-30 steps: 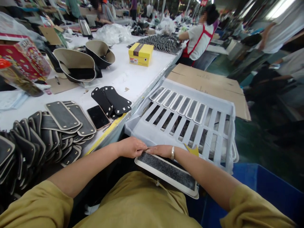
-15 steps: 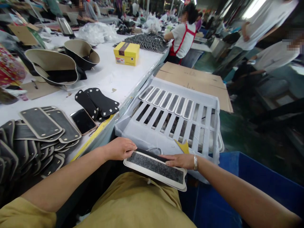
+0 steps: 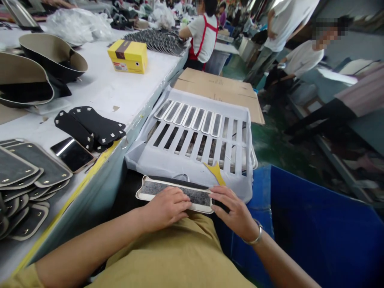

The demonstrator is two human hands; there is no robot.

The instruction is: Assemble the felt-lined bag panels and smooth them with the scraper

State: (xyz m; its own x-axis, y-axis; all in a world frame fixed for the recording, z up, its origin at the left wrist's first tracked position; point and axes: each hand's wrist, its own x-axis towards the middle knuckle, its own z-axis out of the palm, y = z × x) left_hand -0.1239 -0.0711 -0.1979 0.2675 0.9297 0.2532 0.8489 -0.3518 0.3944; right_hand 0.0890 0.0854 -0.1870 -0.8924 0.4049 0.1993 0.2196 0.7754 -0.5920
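Note:
In front of my body is a long panel (image 3: pixel 153 189) with a pale border, a dark grey fuzzy strip down its middle and a black layer behind. My left hand (image 3: pixel 169 206) lies flat across its near edge, fingers stretched to the right over the strip. My right hand (image 3: pixel 235 210), with a bangle at the wrist, grips the right end between fingers and thumb. Just beyond is a slotted rack (image 3: pixel 144 156) wrapped in whitish cloth, bearing a row of similar strip panels (image 3: pixel 188 117). A yellow scrap (image 3: pixel 216 172) rests on its near edge.
Grey panels with pale edging (image 3: pixel 39 162) pile up at left on the white table (image 3: pixel 99 88). A phone (image 3: pixel 72 154), black cut pieces (image 3: pixel 90 126) and a yellow box (image 3: pixel 128 56) lie there too. A blue bin (image 3: pixel 300 224) stands at right; people work beyond.
My left hand has moved from the panel's far left corner onto its face. My right hand has shifted from the top edge to the right end. The view has turned right.

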